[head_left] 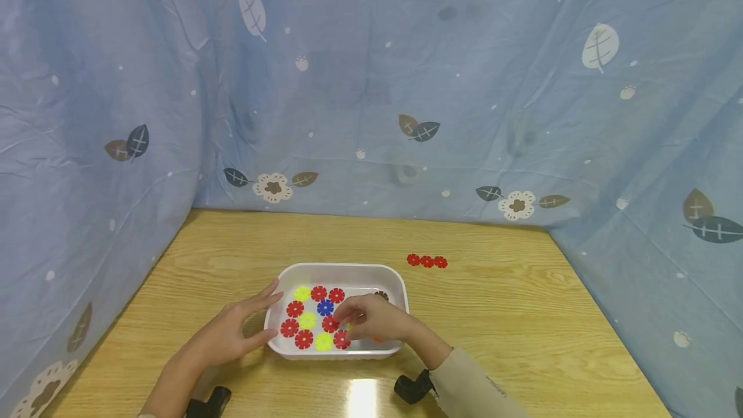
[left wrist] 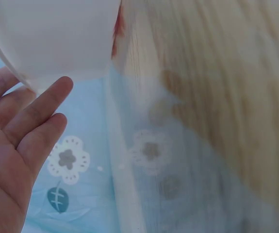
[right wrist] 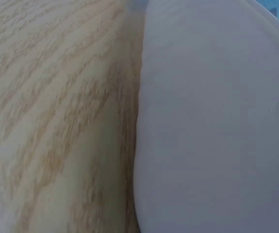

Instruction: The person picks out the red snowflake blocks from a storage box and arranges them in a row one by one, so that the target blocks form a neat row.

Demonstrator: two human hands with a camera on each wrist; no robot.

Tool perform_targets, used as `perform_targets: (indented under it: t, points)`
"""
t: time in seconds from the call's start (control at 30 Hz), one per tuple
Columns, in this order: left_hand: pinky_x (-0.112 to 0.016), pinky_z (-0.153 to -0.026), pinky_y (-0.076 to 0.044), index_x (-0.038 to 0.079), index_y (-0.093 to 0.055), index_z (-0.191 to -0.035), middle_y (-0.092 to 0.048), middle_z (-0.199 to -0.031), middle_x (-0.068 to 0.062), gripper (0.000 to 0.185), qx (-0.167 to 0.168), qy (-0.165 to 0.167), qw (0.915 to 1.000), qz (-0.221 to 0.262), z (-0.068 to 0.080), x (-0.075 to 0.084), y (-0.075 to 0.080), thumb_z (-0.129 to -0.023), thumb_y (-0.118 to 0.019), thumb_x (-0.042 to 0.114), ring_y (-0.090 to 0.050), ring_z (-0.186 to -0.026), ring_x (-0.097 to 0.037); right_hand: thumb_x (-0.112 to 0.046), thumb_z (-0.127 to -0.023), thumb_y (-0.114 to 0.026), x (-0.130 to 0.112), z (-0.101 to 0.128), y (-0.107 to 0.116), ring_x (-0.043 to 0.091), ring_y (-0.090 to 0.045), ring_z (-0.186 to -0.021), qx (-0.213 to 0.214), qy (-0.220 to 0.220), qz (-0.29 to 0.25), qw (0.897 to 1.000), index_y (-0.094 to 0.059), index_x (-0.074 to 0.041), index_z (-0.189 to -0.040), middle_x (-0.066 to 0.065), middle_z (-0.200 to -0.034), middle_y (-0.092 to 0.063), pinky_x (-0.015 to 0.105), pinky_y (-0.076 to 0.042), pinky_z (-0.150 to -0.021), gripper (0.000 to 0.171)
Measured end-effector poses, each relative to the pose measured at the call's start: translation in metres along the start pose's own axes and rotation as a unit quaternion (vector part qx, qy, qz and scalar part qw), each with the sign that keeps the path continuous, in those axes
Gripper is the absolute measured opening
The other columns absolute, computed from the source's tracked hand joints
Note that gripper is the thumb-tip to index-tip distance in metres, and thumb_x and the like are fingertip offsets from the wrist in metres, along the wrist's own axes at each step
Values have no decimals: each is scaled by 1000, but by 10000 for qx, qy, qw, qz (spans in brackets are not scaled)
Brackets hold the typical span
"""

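Left hand flat against white tray; right hand pinches red flower disc.

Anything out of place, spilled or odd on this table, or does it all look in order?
Mostly in order. One thing stands out: a joined row of three red discs lies on the bare table, apart from the white tray that holds the other discs. Nothing looks spilled or damaged.
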State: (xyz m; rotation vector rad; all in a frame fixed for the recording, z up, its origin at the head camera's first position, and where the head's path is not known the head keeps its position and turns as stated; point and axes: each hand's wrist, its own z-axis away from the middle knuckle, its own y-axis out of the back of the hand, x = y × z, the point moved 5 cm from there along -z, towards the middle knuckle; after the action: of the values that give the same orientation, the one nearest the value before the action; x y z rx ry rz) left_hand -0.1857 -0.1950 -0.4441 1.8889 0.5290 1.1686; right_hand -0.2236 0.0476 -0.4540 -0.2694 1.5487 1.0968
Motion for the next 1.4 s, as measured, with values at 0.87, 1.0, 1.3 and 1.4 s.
perform_targets:
  t: [0.87, 1.0, 1.3, 1.4]
  points:
    - [-48, -93, -41, 13, -49, -129, -35, -142, -6, 56, -59, -104, 9999, 18, 0, -2, 0, -81, -62, 39, -42, -123, -23, -7, -70, -73, -2, -8, -16, -1, -49, -79, -142, 62, 2410, 9704, -61, -18, -92, -10, -87, -56, 11, -43, -71, 27]
    - [-48, -93, -41, 13, -49, -129, -35, -142, -5, 56, -79, -101, 9999, 18, 0, -3, -1, -81, -62, 41, -41, -123, -23, -8, -71, -73, -1, -9, -18, -1, -48, -78, -254, 58, 2607, 9651, -61, -19, -91, -11, -85, -54, 10, -43, -70, 25]
    - [-50, -93, -41, 14, -49, -130, -34, -143, -5, 57, -96, 2, 9999, 38, 1, -2, -2, -81, -61, 41, -42, -123, -25, -7, -71, -72, -1, -9, -19, -2, -45, -73, -304, 274, 2836, 9581, -61, -21, -85, -12, -80, -50, 8, -40, -65, 23]
    - [-50, -94, -40, 14, -48, -130, -34, -143, -4, 57, -121, 71, 9999, 40, 0, -2, -2, -81, -61, 41, -42, -123, -26, -6, -71, -72, -1, -10, -20, -2, -45, -73, -371, 395, 2790, 9588, -59, -20, -84, -12, -80, -52, 8, -41, -64, 23]
